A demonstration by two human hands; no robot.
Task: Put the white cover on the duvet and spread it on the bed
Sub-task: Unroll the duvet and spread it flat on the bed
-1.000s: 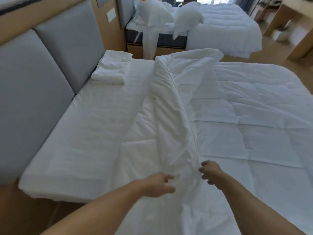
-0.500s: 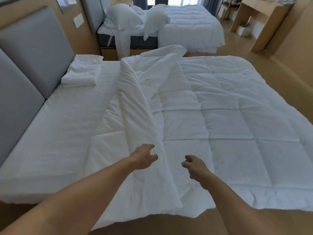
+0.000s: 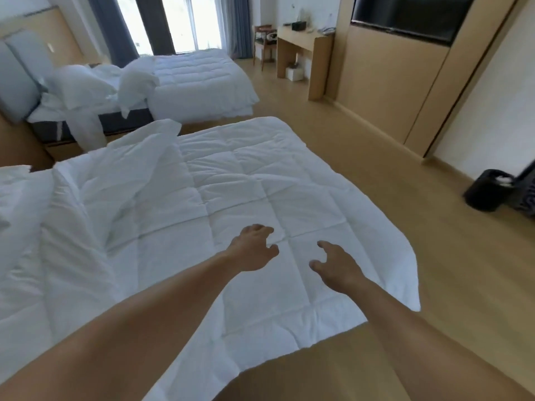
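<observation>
A white quilted duvet lies spread over the near bed, its near right corner hanging over the floor. Its left part is folded back into a long rumpled ridge. My left hand hovers above the duvet's near middle with loosely curled fingers and holds nothing. My right hand is beside it, a hand's width to the right, fingers also loosely curled and empty. I cannot tell the white cover apart from the duvet.
A second bed with pillows stands behind. A wooden desk and chair are at the back, a wall TV on the right, a black bin on the wooden floor.
My view has swung right, away from the headboard and the folded linen. Both hands have moved from the folded ridge to above the flat quilted part, empty throughout.
</observation>
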